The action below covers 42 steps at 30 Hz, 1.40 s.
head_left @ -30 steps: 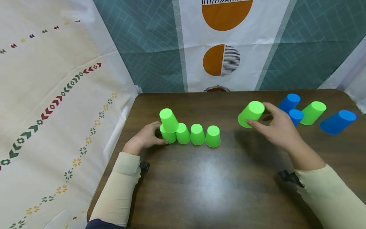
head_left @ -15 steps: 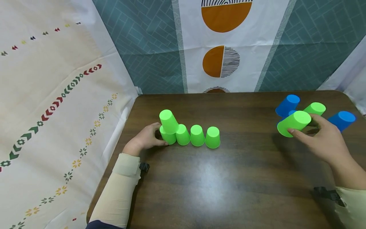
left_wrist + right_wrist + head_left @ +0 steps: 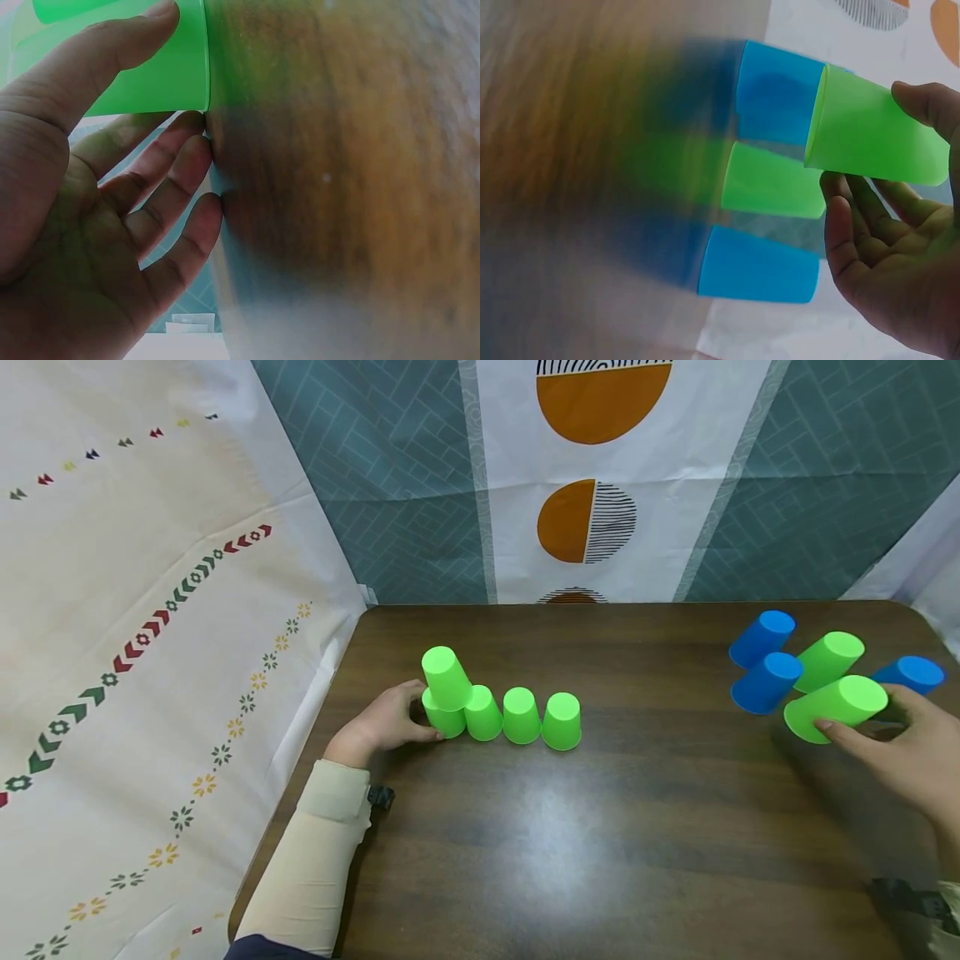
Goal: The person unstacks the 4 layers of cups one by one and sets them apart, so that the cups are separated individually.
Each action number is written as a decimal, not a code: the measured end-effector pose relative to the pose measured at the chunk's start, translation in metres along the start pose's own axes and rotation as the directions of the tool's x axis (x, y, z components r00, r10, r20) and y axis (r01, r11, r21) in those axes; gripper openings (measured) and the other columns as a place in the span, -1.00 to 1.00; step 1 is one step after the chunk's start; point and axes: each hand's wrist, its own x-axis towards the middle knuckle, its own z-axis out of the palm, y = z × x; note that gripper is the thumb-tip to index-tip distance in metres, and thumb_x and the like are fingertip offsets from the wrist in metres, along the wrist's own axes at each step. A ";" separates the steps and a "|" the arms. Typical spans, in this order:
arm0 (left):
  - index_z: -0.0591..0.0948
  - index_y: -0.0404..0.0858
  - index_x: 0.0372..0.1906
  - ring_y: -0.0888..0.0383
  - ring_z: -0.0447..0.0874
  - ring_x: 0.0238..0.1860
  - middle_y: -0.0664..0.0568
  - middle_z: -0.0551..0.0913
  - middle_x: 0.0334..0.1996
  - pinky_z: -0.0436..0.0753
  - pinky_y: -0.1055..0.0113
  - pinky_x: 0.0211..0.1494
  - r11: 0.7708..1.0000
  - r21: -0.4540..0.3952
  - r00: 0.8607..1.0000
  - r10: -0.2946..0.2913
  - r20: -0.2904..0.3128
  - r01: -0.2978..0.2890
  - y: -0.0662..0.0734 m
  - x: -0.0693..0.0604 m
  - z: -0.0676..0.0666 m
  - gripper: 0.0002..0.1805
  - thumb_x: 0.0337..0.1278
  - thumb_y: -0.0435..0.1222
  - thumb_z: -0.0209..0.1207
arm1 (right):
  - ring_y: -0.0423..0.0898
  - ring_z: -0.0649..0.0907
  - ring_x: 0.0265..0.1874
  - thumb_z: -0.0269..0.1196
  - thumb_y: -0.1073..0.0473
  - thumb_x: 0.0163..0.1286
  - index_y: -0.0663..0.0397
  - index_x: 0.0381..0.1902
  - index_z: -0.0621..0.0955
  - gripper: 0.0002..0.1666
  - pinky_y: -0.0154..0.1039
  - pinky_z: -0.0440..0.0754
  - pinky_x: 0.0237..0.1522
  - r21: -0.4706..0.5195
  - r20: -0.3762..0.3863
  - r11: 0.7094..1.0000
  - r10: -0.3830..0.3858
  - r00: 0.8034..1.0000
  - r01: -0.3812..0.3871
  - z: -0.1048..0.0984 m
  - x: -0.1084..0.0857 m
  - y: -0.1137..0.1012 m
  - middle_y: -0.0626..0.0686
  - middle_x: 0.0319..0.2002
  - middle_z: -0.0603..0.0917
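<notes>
Four green cups stand in a row on the table, the leftmost [image 3: 444, 720] beside a second [image 3: 483, 713]; another green cup [image 3: 446, 678] rests upside down on top of these two. My left hand [image 3: 386, 720] holds the leftmost cup between thumb and fingers; the left wrist view shows the thumb on its green wall [image 3: 157, 79]. Far right, my right hand [image 3: 911, 743] grips a green cup [image 3: 832, 708] by its sides. In the right wrist view this cup [image 3: 877, 131] is off the table, its rim facing the tabletop.
Near the right hand stand three blue cups, one at the back [image 3: 761, 639], one in front of it [image 3: 767, 683] and one at the right [image 3: 909, 674], with a green cup [image 3: 829, 660] among them. The wooden table [image 3: 637, 860] meets a patterned cloth [image 3: 420, 485] behind.
My right hand has carried its green cup rightward, from left of the blue cups to in front of the standing green one. The left hand has stayed at the leftmost cup.
</notes>
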 end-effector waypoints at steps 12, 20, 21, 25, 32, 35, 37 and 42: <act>0.67 -0.22 0.19 0.02 0.57 0.21 -0.01 0.63 0.13 0.49 0.03 0.38 1.000 0.009 1.000 -0.002 -0.003 0.002 0.002 -0.001 0.000 -0.33 -0.11 -0.21 0.66 | 0.13 0.56 -0.15 0.47 0.09 0.34 0.62 0.24 0.42 -0.20 -0.36 0.24 -0.33 -0.072 -0.008 0.997 0.038 0.999 -0.039 0.002 0.007 0.022 0.60 0.08 0.50; 0.66 -0.21 0.18 0.03 0.57 0.17 0.00 0.64 0.11 0.51 0.02 0.35 1.000 0.011 1.000 0.000 -0.005 0.000 -0.001 0.000 0.001 -0.33 -0.11 -0.20 0.66 | 0.25 0.49 -0.11 0.44 0.18 0.37 0.67 0.26 0.39 -0.23 -0.31 0.29 -0.22 -0.047 -0.046 0.997 0.057 0.997 -0.060 0.005 0.012 0.032 0.63 0.13 0.47; 0.66 -0.21 0.19 0.03 0.57 0.17 0.00 0.63 0.11 0.51 0.02 0.35 1.000 0.012 1.000 0.000 -0.004 0.000 -0.001 0.000 0.001 -0.33 -0.11 -0.20 0.66 | 0.28 0.51 -0.09 0.43 0.19 0.37 0.69 0.26 0.39 -0.24 -0.31 0.27 -0.22 -0.048 -0.051 0.997 0.055 0.997 -0.058 0.005 0.012 0.033 0.64 0.13 0.46; 0.67 -0.22 0.19 0.03 0.57 0.17 0.00 0.63 0.11 0.51 0.03 0.36 1.000 0.015 1.000 0.000 0.001 0.000 -0.001 0.001 0.001 -0.33 -0.10 -0.21 0.66 | 0.29 0.52 -0.13 0.40 0.25 0.40 0.72 0.26 0.36 -0.27 -0.25 0.40 -0.22 -0.057 -0.047 0.996 0.061 0.997 -0.064 0.006 0.012 0.036 0.65 0.12 0.44; 0.67 -0.22 0.19 0.03 0.57 0.17 0.00 0.63 0.12 0.50 0.03 0.35 1.000 0.015 1.000 -0.003 0.002 0.003 0.001 0.000 0.001 -0.33 -0.10 -0.21 0.65 | 0.57 0.44 -0.05 0.37 0.32 0.41 0.75 0.25 0.33 -0.30 0.07 0.51 -0.16 -0.066 -0.010 0.996 0.055 0.998 -0.056 0.006 0.010 0.039 0.68 0.11 0.40; 0.67 -0.21 0.18 0.03 0.57 0.18 0.01 0.63 0.12 0.50 0.03 0.35 1.000 0.014 1.000 -0.005 0.004 0.005 0.002 0.000 0.001 -0.34 -0.10 -0.20 0.65 | 0.46 0.48 -0.17 0.41 0.36 0.36 0.73 0.21 0.36 -0.33 -0.36 0.34 -0.32 -0.070 0.003 0.997 0.044 0.999 -0.044 0.006 0.010 0.041 0.66 0.06 0.44; 0.68 -0.20 0.17 0.04 0.57 0.17 0.01 0.63 0.11 0.51 0.04 0.34 1.000 0.011 1.000 -0.006 0.004 0.006 0.001 0.000 0.001 -0.35 -0.10 -0.20 0.65 | 0.47 0.51 -0.17 0.43 0.36 0.34 0.72 0.20 0.37 -0.33 -0.43 0.25 -0.36 -0.080 0.011 0.996 0.042 0.999 -0.041 0.006 0.010 0.041 0.66 0.04 0.46; 0.68 -0.20 0.18 0.03 0.57 0.16 0.02 0.63 0.11 0.51 0.03 0.34 1.000 0.006 1.000 -0.006 -0.001 0.006 0.001 0.000 0.001 -0.34 -0.10 -0.20 0.66 | 0.59 0.48 -0.02 0.42 0.29 0.37 0.71 0.23 0.34 -0.28 0.22 0.52 -0.17 -0.129 0.028 0.990 0.064 0.998 -0.060 0.007 0.011 0.040 0.68 0.07 0.43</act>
